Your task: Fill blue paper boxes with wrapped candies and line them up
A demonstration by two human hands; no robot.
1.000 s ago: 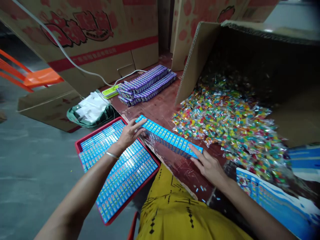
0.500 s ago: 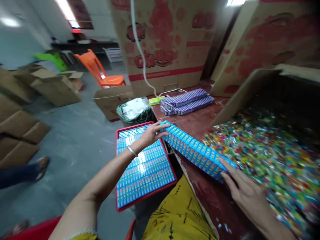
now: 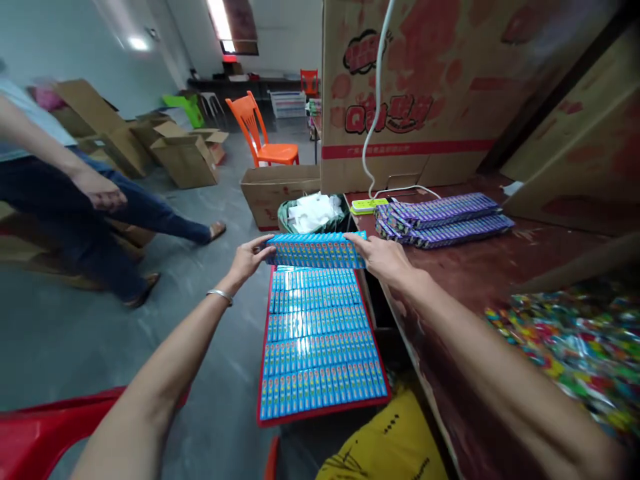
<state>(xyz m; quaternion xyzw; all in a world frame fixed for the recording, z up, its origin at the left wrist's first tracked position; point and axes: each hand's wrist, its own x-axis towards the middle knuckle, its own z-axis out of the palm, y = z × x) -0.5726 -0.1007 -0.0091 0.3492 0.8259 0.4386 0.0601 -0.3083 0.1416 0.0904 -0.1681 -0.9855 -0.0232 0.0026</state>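
Between both hands I hold a long row of small blue boxes [image 3: 316,251], pressed together end to end. My left hand [image 3: 249,259] clamps the row's left end and my right hand [image 3: 380,256] clamps its right end. The row hovers over the far end of a red tray [image 3: 325,413] that sits low beside the table and is packed with several rows of the same blue boxes [image 3: 320,340].
A brown table [image 3: 495,267] on the right carries stacked purple boxes [image 3: 440,219], a green power strip [image 3: 369,205] and a pile of coloured wrapped candies [image 3: 575,340]. A bin with white bags [image 3: 313,212], cardboard cartons, an orange chair [image 3: 260,137] and a walking person [image 3: 75,193] fill the left.
Both hands lifted the row of blue boxes off the table edge and swung it left over the red tray. My view turned left; a person came into sight.
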